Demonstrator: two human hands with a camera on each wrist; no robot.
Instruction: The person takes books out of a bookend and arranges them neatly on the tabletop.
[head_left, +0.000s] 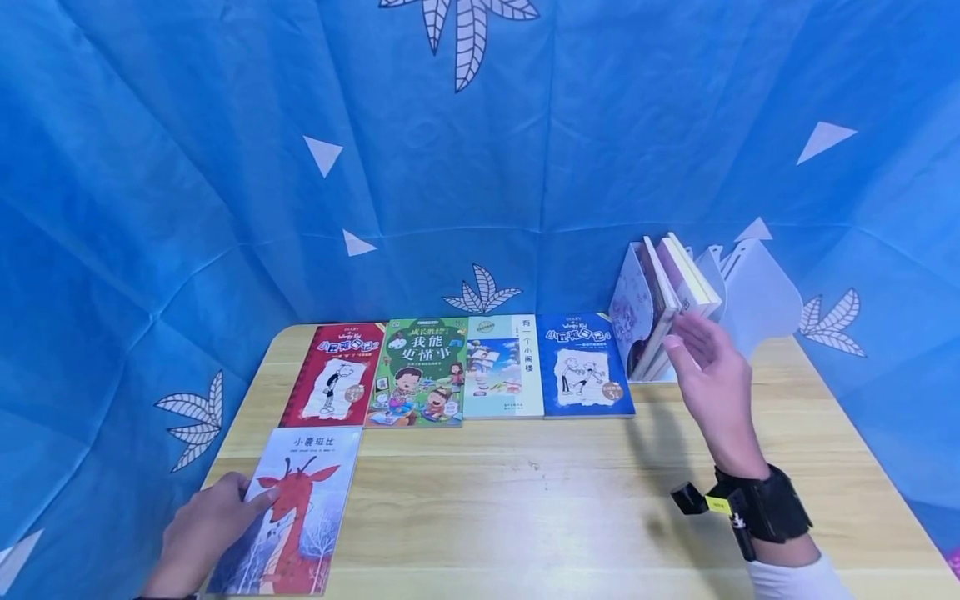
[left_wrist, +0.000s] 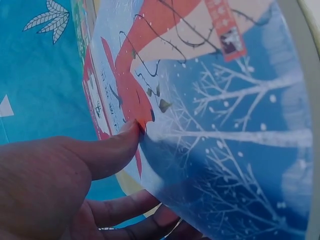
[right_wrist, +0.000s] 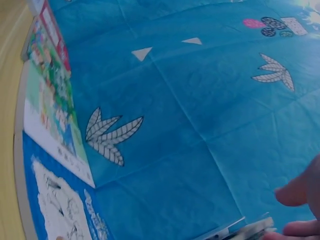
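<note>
My left hand [head_left: 206, 527] pinches the left edge of a picture book [head_left: 288, 542] with a red deer on its pale blue cover. In the left wrist view the thumb lies on the cover of this deer book [left_wrist: 200, 155], with the other fingers at or beneath its edge. My right hand [head_left: 716, 383] is raised at the book rack, thumb and fingers apart and loosely bent. Its fingertips are beside the standing books [head_left: 660, 308]; whether they touch is unclear. The right wrist view shows part of the right hand [right_wrist: 305, 200] above a book's top edge.
Along the table's [head_left: 480, 517] back lie a red book [head_left: 311, 392], a green book [head_left: 401, 333], a pale book [head_left: 528, 400] and a blue book [head_left: 555, 400]. A white rack [head_left: 761, 292] stands at back right. Blue patterned cloth [head_left: 420, 167] hangs around the table.
</note>
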